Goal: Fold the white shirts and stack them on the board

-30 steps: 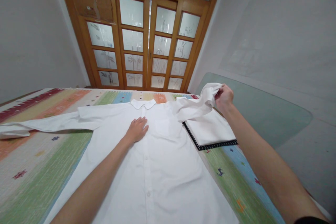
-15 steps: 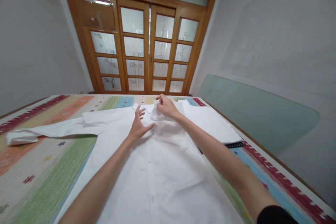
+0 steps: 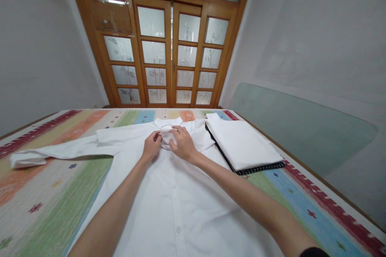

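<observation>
A white button-up shirt (image 3: 144,209) lies spread front up, its collar (image 3: 169,121) at the far end. One long sleeve (image 3: 72,147) stretches out to the left. Just below the collar, a bunched white sleeve (image 3: 167,132) lies over the chest. My left hand (image 3: 151,144) pinches the left edge of that sleeve, with its fingertips partly hidden. On its right side rests my right hand (image 3: 183,143), thumb and fingers apart and touching the cloth.
Folded white clothing (image 3: 244,142) lies on a black folded item with a white-marked edge (image 3: 261,168) at the right. Beneath everything is a striped, patterned cover (image 3: 57,204). Wooden doors (image 3: 171,48) stand beyond, and a pale green panel (image 3: 301,122) is on the right wall.
My right hand has come down and left with the sleeve and loosened its fingers. My left hand has gone from spread to pinching the sleeve. The folded stack shows more fully.
</observation>
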`<control>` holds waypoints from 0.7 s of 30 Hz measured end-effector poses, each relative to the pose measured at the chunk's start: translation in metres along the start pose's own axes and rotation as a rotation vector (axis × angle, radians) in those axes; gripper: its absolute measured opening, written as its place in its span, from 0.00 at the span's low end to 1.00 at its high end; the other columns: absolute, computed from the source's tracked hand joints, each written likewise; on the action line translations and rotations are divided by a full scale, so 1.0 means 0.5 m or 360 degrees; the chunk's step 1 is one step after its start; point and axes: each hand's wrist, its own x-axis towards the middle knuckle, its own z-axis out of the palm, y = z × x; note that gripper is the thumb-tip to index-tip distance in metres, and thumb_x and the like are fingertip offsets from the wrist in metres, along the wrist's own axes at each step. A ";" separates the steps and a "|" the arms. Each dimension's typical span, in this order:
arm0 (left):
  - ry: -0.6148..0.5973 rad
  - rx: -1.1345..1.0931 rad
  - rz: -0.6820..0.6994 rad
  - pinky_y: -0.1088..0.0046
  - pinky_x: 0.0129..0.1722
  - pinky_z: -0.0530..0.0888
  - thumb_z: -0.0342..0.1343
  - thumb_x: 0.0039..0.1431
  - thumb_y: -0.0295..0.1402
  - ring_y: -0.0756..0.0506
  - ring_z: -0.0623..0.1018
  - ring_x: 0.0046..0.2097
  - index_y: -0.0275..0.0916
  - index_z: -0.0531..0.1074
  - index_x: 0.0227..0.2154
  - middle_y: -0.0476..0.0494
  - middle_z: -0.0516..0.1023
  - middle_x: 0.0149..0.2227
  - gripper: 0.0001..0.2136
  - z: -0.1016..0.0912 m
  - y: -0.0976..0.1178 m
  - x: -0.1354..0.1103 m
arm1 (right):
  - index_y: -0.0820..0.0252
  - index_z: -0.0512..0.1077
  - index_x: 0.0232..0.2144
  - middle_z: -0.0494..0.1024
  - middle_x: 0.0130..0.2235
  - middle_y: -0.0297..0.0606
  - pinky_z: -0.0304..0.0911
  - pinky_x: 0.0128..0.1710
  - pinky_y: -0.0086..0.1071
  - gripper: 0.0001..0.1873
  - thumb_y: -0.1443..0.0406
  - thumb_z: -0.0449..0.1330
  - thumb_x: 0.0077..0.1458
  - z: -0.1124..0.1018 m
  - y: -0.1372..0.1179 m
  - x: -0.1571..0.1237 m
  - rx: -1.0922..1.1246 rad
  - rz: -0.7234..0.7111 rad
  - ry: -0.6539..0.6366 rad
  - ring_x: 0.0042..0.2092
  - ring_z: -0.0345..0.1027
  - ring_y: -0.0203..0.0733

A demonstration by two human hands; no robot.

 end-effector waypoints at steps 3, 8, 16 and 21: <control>0.0039 -0.0122 -0.0124 0.67 0.38 0.74 0.55 0.45 0.40 0.46 0.75 0.31 0.37 0.72 0.33 0.48 0.75 0.27 0.14 0.000 -0.003 0.012 | 0.64 0.70 0.49 0.66 0.57 0.51 0.54 0.57 0.48 0.17 0.68 0.54 0.57 -0.017 0.043 -0.006 -0.0189 0.0099 0.0095 0.58 0.55 0.56; -0.0124 -0.0247 -0.0145 0.68 0.37 0.74 0.56 0.47 0.48 0.44 0.77 0.38 0.36 0.73 0.39 0.42 0.78 0.37 0.22 0.003 0.010 0.006 | 0.62 0.73 0.46 0.73 0.52 0.48 0.57 0.54 0.46 0.19 0.73 0.48 0.57 -0.018 0.124 -0.006 -0.0192 0.0233 0.0002 0.54 0.59 0.53; -0.0146 -0.0142 -0.0122 0.70 0.38 0.72 0.59 0.40 0.38 0.44 0.75 0.37 0.38 0.74 0.25 0.47 0.78 0.29 0.09 0.009 0.010 0.004 | 0.62 0.77 0.35 0.80 0.41 0.42 0.60 0.52 0.37 0.23 0.78 0.45 0.48 -0.037 0.195 0.015 0.0202 0.0082 -0.0107 0.47 0.68 0.44; 0.0030 -0.0211 -0.0251 0.75 0.26 0.67 0.52 0.45 0.41 0.49 0.71 0.27 0.38 0.70 0.23 0.51 0.71 0.22 0.11 0.001 -0.018 0.022 | 0.61 0.79 0.34 0.81 0.41 0.39 0.58 0.54 0.38 0.21 0.75 0.46 0.51 -0.054 0.226 0.025 0.0138 -0.0040 -0.0258 0.49 0.66 0.45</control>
